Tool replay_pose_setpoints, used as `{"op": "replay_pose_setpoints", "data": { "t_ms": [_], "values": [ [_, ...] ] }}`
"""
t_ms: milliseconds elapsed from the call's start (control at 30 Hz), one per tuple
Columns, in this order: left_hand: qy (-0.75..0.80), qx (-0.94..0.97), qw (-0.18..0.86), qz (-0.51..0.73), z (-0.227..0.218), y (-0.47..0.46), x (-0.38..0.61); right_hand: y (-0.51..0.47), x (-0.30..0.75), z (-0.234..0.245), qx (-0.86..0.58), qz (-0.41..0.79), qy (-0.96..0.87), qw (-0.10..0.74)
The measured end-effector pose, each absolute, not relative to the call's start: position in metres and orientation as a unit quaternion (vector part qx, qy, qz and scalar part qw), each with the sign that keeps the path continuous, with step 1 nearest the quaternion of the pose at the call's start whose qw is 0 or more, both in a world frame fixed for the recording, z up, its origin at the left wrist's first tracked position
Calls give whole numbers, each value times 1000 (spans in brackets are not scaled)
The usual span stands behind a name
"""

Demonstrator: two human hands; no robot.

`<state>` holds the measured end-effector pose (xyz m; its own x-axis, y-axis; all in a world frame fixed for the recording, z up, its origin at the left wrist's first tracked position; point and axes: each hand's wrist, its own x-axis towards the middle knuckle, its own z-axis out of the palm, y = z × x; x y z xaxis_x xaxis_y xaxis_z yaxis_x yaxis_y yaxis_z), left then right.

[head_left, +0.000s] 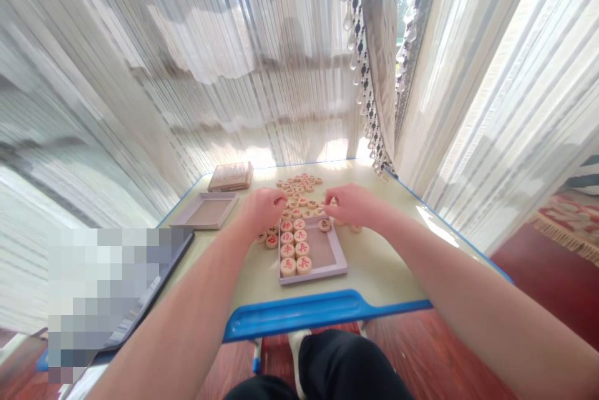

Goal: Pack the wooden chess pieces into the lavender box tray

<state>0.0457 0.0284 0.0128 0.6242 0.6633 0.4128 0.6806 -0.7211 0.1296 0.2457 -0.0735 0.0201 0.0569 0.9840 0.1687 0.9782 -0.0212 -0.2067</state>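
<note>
A shallow open box (344, 263) lies near the table's front edge. Two columns of round wooden Chinese chess pieces (288, 268) with red characters fill its left side. One dark-lettered piece (324, 225) sits at its far right. Beyond the box is a loose spread of more pieces (304, 186). My left hand (266, 208) is above the box's far left corner, fingers curled together; whatever they may hold is hidden. My right hand (352, 203) reaches among the loose pieces past the far right corner. Its thumb and fingers are bent around a piece there, partly hidden.
The box's shallow lid (219, 225) lies at the left, with a flat stack of boxes (230, 175) behind it. A dark-edged device, partly blurred out, is at the near left. A blue tray edge (299, 311) runs along the table front. Curtains (262, 94) hang behind.
</note>
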Motion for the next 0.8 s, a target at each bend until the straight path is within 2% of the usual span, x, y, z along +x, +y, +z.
{"op": "replay_pose_setpoints", "data": {
  "t_ms": [200,400,533,700,800],
  "values": [
    [-378,-895,18,-235,12,28,45,-68,249,14,-725,42,-675,129],
    [-387,-895,23,-221,14,27,46,-58,248,5,-638,-1,-740,210],
    [-383,-899,24,-211,13,28,47,-48,258,-3,-619,3,-763,183],
    [-381,-901,23,-204,9,31,53,-41,263,-8,-649,5,-732,207],
    [-376,-897,29,-232,10,31,53,-42,259,-7,-636,16,-748,187]
  ]
}}
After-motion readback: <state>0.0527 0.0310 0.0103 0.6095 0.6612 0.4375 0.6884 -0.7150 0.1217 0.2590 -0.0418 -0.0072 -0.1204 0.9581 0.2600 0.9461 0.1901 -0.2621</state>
